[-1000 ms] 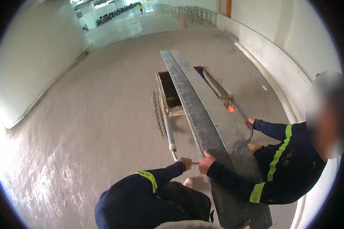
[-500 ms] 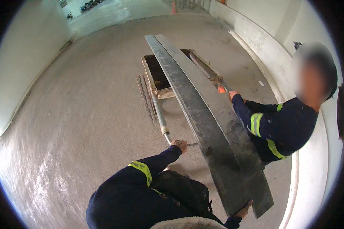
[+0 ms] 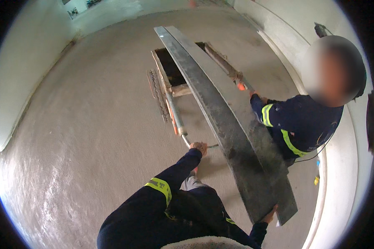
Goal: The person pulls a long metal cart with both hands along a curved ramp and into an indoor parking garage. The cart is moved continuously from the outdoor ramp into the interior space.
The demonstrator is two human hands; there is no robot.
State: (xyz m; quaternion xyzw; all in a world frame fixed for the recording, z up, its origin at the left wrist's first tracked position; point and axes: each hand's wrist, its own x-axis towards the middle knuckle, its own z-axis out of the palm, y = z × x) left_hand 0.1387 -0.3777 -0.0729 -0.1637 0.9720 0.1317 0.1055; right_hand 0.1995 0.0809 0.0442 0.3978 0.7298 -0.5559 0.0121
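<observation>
Dark grey and flat, two long boards (image 3: 223,120) lie side by side, lengthwise, across an open-framed cart (image 3: 181,90), their far ends reaching past its box and their near ends coming back toward the person. The left board looks smoother; the right one is paler toward its far end, and both are scuffed and dusty near the person. The person's left hand (image 3: 198,148) has its fingers closed round a bent metal handle (image 3: 187,141) at the end of the cart's left shaft (image 3: 175,113). The right hand (image 3: 270,213) touches the near end of the boards; part of it is hidden there, so how far its fingers are closed cannot be told. On the right, a co-worker (image 3: 301,120) in a dark top with bright yellow bands has one hand (image 3: 252,95) by the cart's right side, next to a small orange piece (image 3: 241,86). Left of the cart, a wavy-edged dark strip (image 3: 158,95) lies along the grey floor (image 3: 91,124). Pale walls (image 3: 25,62) rise on both sides.
</observation>
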